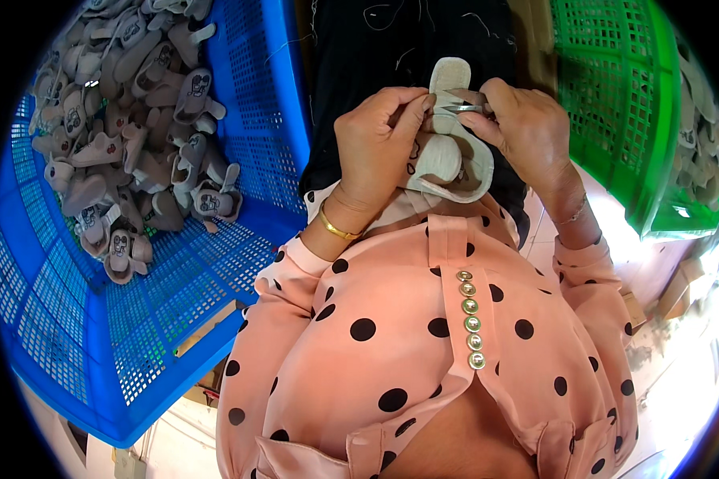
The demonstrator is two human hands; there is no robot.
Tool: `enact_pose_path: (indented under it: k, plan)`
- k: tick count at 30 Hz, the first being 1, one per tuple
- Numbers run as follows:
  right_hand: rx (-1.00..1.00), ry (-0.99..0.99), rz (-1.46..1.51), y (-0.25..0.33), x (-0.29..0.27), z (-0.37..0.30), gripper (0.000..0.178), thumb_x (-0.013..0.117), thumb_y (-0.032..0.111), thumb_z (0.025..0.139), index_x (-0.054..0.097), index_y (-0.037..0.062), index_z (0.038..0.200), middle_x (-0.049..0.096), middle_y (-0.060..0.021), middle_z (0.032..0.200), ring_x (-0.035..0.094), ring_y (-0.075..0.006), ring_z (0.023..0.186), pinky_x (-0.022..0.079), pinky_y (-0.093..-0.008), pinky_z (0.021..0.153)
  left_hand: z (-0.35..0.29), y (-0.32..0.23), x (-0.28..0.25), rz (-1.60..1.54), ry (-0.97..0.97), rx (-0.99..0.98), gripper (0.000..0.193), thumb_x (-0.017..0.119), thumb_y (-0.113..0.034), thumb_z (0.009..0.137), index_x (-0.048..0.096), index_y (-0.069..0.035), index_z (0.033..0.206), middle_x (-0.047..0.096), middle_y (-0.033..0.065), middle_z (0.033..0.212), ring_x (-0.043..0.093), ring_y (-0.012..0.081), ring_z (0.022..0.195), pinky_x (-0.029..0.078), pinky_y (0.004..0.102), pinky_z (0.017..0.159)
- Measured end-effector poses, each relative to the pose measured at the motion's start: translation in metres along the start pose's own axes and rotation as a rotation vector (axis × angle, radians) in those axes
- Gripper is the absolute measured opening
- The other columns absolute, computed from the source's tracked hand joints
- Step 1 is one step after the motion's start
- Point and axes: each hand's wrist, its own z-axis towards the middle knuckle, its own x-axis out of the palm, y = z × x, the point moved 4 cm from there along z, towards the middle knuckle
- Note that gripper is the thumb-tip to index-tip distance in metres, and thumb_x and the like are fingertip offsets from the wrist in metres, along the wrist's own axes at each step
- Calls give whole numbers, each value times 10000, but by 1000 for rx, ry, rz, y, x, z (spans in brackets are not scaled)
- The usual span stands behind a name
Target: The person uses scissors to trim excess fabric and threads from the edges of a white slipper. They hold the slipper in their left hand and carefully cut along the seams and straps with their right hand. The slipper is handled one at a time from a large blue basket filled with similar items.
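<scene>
A small pale grey shoe upper (473,177) lies over my lap, its open collar toward my body and its strap tab pointing away. My left hand (375,148) is closed, thumb and fingers pinching the upper's left edge beside the strap. In my right hand (531,132), thumb and fingers grip a small pair of metal thread snips (462,108). Its blades lie across the base of the strap, pointing toward my left fingertips. Whether the blades touch a thread is too small to tell.
On the left, a large blue plastic basket (265,88) holds a heap of similar grey shoe uppers (128,136), some with dark printed figures. A green plastic basket (607,104) on the right holds more pale uppers (699,136). Loose threads cling to my dark trousers (367,48).
</scene>
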Motion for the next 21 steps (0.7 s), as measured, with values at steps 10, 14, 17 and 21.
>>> enact_pose_path:
  k: [10,14,17,21]
  plan:
    - [-110,44,-169,4,1,11,422,649,507,823,475,141,703,508,-5,538,567,-166,517,411,-286,533,1,16,-5,-247,88,-47,110,655,-32,905,672,10,1005,597,110,1213,662,137,913,563,232,760]
    - [-95,59,-186,6,1,13,420,639,507,832,476,146,690,511,1,540,570,-158,522,407,-282,535,1,13,-3,-312,28,-20,81,697,-6,854,701,11,933,601,110,1188,632,112,863,518,217,751]
    - [-125,21,-199,6,4,14,414,637,500,838,475,152,682,512,4,539,566,-149,521,403,-278,539,2,14,-4,-219,87,155,110,666,-13,889,682,-3,997,542,112,1277,605,166,1047,518,268,882]
    - [-70,10,-164,0,12,13,408,658,481,834,502,129,699,527,-15,548,563,-180,499,416,-290,501,4,6,-12,-122,-1,201,68,707,-24,839,696,-15,905,595,118,1203,602,202,994,487,295,836]
